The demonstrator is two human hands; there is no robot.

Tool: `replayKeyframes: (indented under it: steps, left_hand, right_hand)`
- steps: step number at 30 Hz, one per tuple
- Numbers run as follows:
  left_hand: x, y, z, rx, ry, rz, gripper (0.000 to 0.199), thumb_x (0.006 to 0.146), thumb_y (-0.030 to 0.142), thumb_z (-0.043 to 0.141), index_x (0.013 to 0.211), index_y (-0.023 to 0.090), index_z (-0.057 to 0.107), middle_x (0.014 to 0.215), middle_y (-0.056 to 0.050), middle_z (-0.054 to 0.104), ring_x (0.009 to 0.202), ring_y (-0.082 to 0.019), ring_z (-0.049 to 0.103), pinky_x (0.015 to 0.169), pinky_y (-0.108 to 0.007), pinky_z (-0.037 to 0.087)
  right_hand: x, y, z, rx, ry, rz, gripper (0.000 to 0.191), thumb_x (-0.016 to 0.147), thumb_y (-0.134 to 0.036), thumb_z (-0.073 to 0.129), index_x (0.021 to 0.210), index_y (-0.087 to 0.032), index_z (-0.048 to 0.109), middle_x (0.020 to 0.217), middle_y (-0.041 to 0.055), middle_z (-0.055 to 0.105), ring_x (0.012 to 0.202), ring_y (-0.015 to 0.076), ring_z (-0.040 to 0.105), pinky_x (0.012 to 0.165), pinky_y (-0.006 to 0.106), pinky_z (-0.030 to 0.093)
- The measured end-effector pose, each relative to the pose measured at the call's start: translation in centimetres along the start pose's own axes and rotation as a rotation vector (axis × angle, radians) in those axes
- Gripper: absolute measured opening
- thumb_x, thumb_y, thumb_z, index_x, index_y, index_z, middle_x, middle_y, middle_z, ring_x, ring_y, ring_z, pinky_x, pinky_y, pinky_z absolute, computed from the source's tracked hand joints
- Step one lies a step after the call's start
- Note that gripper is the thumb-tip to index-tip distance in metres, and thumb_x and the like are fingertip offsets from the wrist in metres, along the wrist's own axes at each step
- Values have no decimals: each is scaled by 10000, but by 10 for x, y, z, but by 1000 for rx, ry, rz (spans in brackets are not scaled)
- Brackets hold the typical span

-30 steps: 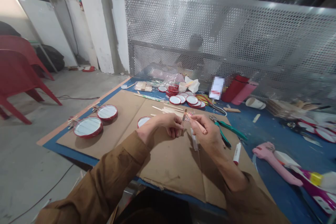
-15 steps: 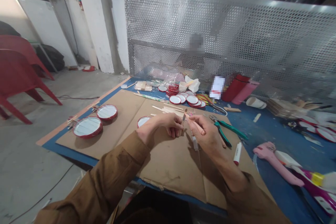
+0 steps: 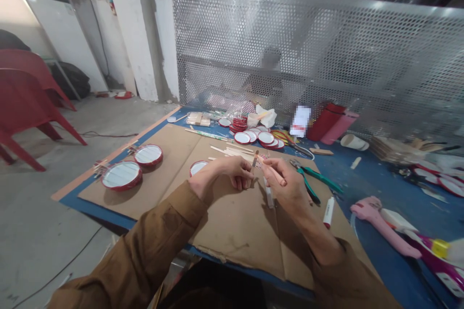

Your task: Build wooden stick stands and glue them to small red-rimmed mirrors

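My left hand (image 3: 237, 172) pinches a flat craft stick (image 3: 255, 160), held upright with a dark upper end. Facing it, my right hand (image 3: 288, 183) is closed around a slim pinkish pen-like thing (image 3: 277, 176), whose tip is close to the stick; whether they touch I cannot tell. Under my hands lies a cardboard sheet (image 3: 232, 231). A small clear-whitish piece (image 3: 268, 198) rests beside my right hand. Loose craft sticks (image 3: 239, 150) lie just beyond my left hand, and a red-rimmed white disc (image 3: 197, 168) is partly hidden behind my left wrist.
Two red-rimmed discs with sticks attached (image 3: 122, 175) lie at left. Green-handled pliers (image 3: 308, 181), a white marker (image 3: 328, 212) and a pink glue gun (image 3: 384, 227) are at right. More red-rimmed discs (image 3: 266, 138) and scissors (image 3: 302, 148) lie behind. A perforated metal screen (image 3: 224, 34) stands beyond the table.
Almost nothing differs. My right hand has shifted very slightly, and the view has moved a touch; both hands keep their hold.
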State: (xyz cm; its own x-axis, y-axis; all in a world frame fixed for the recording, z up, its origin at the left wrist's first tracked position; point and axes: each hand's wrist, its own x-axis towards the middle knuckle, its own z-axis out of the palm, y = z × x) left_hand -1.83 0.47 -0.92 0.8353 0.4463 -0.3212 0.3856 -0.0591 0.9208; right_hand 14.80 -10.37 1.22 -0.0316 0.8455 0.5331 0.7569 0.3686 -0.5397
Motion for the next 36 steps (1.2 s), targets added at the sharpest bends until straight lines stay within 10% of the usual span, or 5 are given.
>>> replayKeyframes:
  steps: [36]
  left_hand:
    - [1,-2,-1,17,-16,11,323,773,464,675,760,148,610,655,-30,663,549,-136,638,571,-272,521]
  right_hand:
    - [2,-6,0,-16,-32,-88,234,890,-347,520,1026,-202,644,948,76,720,871,223,669,753,330,496]
